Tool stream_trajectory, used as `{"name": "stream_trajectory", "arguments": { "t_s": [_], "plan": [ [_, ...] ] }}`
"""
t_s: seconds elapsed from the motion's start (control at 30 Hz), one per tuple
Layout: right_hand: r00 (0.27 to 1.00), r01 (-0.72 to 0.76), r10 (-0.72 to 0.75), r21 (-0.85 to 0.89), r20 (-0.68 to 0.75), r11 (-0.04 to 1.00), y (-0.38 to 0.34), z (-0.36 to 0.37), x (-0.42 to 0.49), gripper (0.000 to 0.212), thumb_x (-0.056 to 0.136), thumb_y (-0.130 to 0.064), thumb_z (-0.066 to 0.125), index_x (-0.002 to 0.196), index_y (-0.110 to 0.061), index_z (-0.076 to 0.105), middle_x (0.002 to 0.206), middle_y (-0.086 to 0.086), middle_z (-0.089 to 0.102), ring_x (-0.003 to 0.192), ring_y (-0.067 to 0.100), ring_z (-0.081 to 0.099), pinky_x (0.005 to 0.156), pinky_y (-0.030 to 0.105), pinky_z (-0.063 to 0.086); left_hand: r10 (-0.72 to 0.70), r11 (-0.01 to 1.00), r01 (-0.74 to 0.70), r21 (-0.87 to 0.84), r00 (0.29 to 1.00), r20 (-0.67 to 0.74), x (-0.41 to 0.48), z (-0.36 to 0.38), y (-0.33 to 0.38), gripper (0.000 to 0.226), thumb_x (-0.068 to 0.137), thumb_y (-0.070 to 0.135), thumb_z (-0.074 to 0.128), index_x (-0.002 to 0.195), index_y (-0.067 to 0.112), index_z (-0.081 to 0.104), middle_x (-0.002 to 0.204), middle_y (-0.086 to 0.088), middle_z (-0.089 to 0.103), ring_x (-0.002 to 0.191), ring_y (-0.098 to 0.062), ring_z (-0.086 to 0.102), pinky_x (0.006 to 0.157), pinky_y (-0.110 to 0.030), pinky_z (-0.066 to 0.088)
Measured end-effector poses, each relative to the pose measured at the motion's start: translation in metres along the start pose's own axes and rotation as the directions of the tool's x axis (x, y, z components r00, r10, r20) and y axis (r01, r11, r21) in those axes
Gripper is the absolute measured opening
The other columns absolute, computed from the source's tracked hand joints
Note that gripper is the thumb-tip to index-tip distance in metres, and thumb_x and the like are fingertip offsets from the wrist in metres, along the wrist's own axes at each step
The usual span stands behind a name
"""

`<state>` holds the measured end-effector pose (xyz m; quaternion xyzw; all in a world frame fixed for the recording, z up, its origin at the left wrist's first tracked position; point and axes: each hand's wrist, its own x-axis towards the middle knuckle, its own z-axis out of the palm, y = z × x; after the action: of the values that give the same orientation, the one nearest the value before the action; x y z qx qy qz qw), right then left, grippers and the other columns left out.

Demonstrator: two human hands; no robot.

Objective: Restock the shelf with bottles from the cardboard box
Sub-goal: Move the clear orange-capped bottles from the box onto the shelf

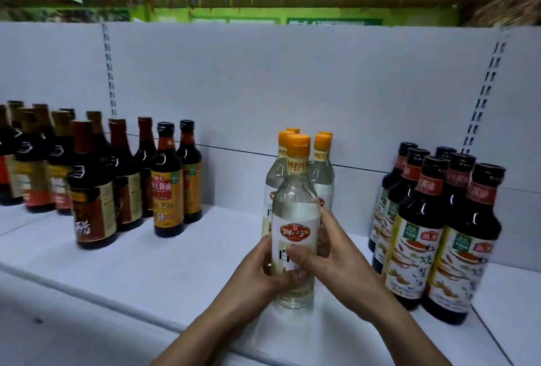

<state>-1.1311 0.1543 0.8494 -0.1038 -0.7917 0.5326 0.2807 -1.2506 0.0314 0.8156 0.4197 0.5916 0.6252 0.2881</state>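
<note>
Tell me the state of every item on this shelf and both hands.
Front clear bottle: upright, orange cap on, gripped by both hands.
Left hand: grips its lower left side.
Right hand: grips its right side.
Clear bottles behind: upright, capped.
Dark bottles on the left: upright, capped.
Dark bottles on the right: upright, capped.

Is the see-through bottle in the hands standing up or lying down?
Standing up: the clear bottle has its orange cap on top, base down at the white shelf.
</note>
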Motion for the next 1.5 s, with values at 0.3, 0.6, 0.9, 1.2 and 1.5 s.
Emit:
{"name": "stream_trajectory", "arguments": {
  "t_s": [0.3,0.6,0.9,1.2,1.5],
  "plan": [
    [0.998,-0.032,0.031,-0.013,-0.049,0.999,0.023,0.012,0.019,0.070,0.081,-0.053,0.080,0.139,-0.049,0.043,0.132,-0.009,0.070,0.122,0.012,0.067,0.103,0.045,0.056,-0.024,1.000,0.024,0.000,0.997,0.070,0.028,-0.020,-0.016,0.049,0.087,0.007,0.079,0.130,0.024,0.061,0.121,0.003,0.076,0.113,-0.017,0.073,0.106,-0.045,0.054],
    [0.996,-0.078,0.077,-0.022,-0.055,0.997,0.024,0.020,0.032,0.062,0.084,-0.037,0.077,0.133,-0.054,0.041,0.126,-0.015,0.071,0.117,0.006,0.069,0.101,0.036,0.057,-0.020,0.997,0.011,0.080,0.994,0.112,0.044,-0.035,-0.018,0.052,0.089,0.012,0.078,0.134,0.026,0.056,0.121,0.010,0.075,0.113,-0.009,0.071,0.102,-0.037,0.057],
    [0.985,-0.171,0.168,-0.086,-0.041,0.981,0.036,0.021,0.037,0.065,0.081,-0.041,0.081,0.130,-0.055,0.042,0.129,-0.014,0.070,0.120,0.007,0.067,0.106,0.041,0.054,-0.042,0.981,0.019,0.195,0.993,0.115,0.052,-0.045,-0.016,0.053,0.087,0.002,0.076,0.129,0.026,0.057,0.111,0.015,0.077,0.100,0.000,0.073,0.081,-0.017,0.058],
    [0.971,-0.240,0.225,-0.323,-0.084,0.915,0.049,0.031,0.019,0.055,0.096,-0.041,0.066,0.138,-0.055,0.034,0.130,-0.027,0.061,0.118,-0.005,0.060,0.102,0.020,0.049,-0.054,0.915,0.008,0.404,0.993,0.102,0.050,-0.053,-0.022,0.079,0.064,0.039,0.091,0.131,0.043,0.048,0.118,0.023,0.072,0.106,0.003,0.070,0.094,-0.027,0.059],
    [0.969,-0.229,0.174,-0.373,-0.173,0.899,0.069,0.040,0.013,0.053,0.092,-0.042,0.068,0.132,-0.060,0.039,0.134,-0.025,0.060,0.115,-0.011,0.061,0.104,0.024,0.051,0.002,0.877,-0.041,0.478,0.997,0.081,0.048,-0.054,-0.034,0.070,0.073,0.022,0.085,0.129,0.042,0.047,0.127,0.016,0.061,0.110,0.006,0.064,0.089,-0.012,0.054]
  ]
}}
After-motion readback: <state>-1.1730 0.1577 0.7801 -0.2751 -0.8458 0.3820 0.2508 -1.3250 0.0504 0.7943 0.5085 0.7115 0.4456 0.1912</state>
